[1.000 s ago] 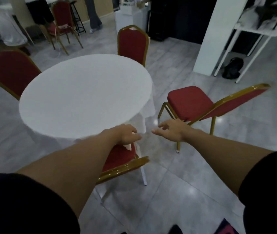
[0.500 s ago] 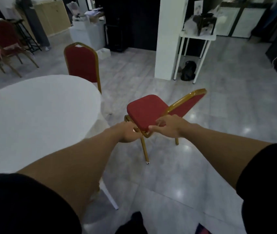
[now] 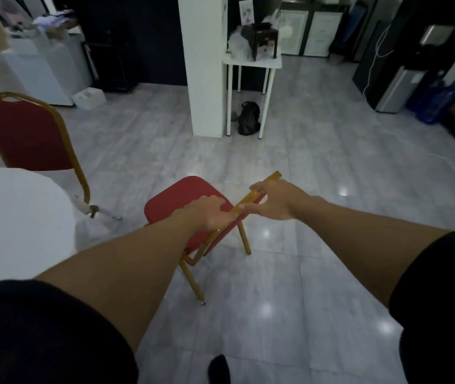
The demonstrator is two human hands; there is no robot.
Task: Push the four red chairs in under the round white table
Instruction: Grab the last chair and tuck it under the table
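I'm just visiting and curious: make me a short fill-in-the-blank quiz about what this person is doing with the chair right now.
1. Both hands grip the gold top rail of the chair's ____.
2. The gripped chair has a seat coloured ____.
3. The round table lies to the person's ____.
4. Under the small white side table sits a ____ bag.

Missing words: backrest; red; left; black

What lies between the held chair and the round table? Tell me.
In the head view, only bare floor lies between the chair gripped by both hands and the table, plus the tablecloth's hanging corner at the table's edge.
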